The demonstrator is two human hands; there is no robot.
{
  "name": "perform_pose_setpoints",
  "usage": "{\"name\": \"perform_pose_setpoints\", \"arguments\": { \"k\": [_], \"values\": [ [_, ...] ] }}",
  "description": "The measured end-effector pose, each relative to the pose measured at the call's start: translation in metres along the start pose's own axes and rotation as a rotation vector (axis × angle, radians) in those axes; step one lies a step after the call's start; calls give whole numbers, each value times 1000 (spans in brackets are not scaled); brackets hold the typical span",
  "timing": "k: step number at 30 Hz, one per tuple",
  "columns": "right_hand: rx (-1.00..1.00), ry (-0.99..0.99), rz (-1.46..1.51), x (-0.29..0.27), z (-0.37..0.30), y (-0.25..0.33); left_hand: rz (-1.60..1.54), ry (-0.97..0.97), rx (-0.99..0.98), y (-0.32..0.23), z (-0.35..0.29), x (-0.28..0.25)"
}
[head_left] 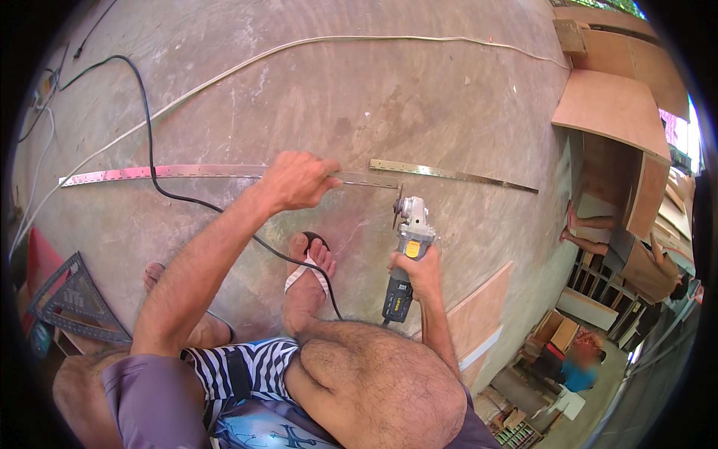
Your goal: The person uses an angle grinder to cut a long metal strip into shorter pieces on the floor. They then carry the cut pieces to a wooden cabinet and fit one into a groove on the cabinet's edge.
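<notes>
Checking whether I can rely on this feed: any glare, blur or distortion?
Head view: pink sheen along the long metal strip, glints on the short metal strip; head view: washed-out brightness at upper right, fisheye bending, black corners; head view: angle grinder fairly sharp, but a person in teal at lower right has a smudged head.

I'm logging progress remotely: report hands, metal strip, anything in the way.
Left hand appears to pinch long metal strip. Right hand holding grinder. Disc near strip's right end, contact unclear. Black cord lies across strip.
</notes>
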State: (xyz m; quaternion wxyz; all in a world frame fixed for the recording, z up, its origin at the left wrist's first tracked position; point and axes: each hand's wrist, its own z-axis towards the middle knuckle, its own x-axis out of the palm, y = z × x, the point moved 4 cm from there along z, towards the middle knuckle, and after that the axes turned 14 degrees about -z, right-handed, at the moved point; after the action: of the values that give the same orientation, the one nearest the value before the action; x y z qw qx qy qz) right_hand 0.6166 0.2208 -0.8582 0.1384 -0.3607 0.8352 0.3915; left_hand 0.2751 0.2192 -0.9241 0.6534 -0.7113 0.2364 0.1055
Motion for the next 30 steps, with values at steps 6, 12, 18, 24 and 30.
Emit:
{"name": "perform_pose_setpoints", "arguments": {
  "k": [6,12,18,24,30],
  "values": [
    [3,11,62,4,2,-4,0,5,6,-1,0,7],
    [29,180,107,0,8,0,4,7,-11,-2,-4,9],
    [44,223,221,3,5,0,3,7,-20,-3,2,7],
    [38,215,262,2,-6,-2,-33,-15,21,-3,3,8],
    [32,219,212,-1,-3,-1,-28,-2,4,-4,4,9]
  ]
}}
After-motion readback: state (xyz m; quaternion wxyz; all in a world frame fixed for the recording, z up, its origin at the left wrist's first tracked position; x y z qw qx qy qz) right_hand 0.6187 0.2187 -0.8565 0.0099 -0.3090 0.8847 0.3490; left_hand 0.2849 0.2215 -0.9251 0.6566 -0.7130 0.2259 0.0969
